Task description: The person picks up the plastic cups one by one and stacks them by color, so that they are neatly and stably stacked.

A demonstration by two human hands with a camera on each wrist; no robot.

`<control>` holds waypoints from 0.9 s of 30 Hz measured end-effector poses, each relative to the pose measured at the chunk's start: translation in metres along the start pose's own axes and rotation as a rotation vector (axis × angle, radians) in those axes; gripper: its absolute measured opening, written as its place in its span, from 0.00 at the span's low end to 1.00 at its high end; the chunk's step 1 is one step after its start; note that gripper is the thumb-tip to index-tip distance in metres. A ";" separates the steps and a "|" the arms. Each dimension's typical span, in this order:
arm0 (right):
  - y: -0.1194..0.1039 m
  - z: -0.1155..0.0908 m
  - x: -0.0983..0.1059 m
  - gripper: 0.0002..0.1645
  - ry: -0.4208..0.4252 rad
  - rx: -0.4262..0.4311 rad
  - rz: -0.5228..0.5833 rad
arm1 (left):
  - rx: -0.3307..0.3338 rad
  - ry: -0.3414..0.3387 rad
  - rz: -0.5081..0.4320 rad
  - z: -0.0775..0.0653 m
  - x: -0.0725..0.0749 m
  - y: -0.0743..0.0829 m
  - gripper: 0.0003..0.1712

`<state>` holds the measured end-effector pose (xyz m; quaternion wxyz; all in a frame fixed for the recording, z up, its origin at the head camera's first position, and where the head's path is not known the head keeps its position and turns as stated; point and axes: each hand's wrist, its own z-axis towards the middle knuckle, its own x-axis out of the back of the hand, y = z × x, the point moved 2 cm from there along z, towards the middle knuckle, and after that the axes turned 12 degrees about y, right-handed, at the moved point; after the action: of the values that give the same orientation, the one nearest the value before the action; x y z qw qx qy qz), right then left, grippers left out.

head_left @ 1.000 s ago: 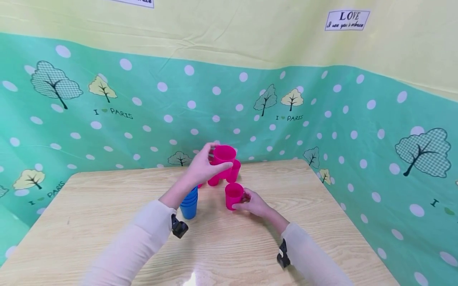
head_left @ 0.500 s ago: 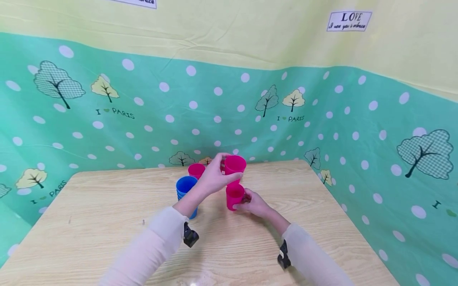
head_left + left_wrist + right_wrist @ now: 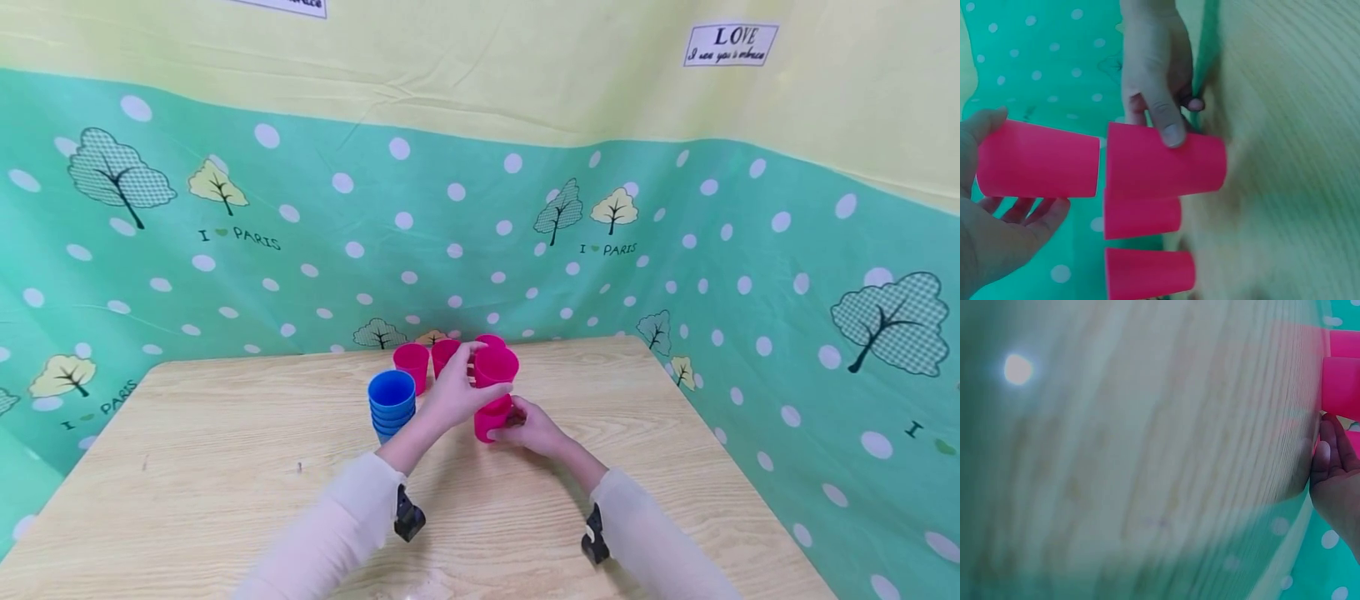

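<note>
One pink cup held just above another

A green-and-yellow cloth (image 3: pixel 247 183) printed with dots and trees rises along the far and right sides. Before it spreads a wood-grain table (image 3: pixel 225 467). Two pale sleeves (image 3: pixel 330 525) reach in from the near edge. The left hand (image 3: pixel 452 392) and right hand (image 3: pixel 536 431) are both pinching, thumb set against fingers. A stack of blue cups (image 3: pixel 392 404) stands to their left. The upper pink cup (image 3: pixel 495 367), in the left hand, is just above the lower pink cup (image 3: pixel 487 423), apart from its rim; the right hand grips that one from the right. Three more pink cups (image 3: pixel 410 367) stand farther off, the rightmost partly hidden.
</note>
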<state>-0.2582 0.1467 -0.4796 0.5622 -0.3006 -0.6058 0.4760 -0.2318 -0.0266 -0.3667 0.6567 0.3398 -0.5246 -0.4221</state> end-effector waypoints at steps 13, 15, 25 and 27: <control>-0.006 -0.003 0.000 0.30 -0.001 -0.006 0.003 | 0.035 -0.003 -0.030 -0.003 -0.013 -0.029 0.44; -0.006 -0.003 0.000 0.30 -0.003 -0.001 0.003 | 0.035 -0.015 -0.040 -0.003 -0.015 -0.033 0.45; 0.000 0.000 -0.001 0.30 -0.025 0.034 0.024 | 0.075 -0.060 -0.034 -0.007 -0.020 -0.050 0.47; 0.000 0.000 -0.001 0.29 -0.025 0.021 0.031 | 0.083 -0.079 -0.026 -0.009 -0.021 -0.053 0.47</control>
<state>-0.2584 0.1455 -0.4803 0.5504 -0.2981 -0.6031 0.4945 -0.2358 -0.0295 -0.4245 0.6153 0.3567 -0.5626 -0.4214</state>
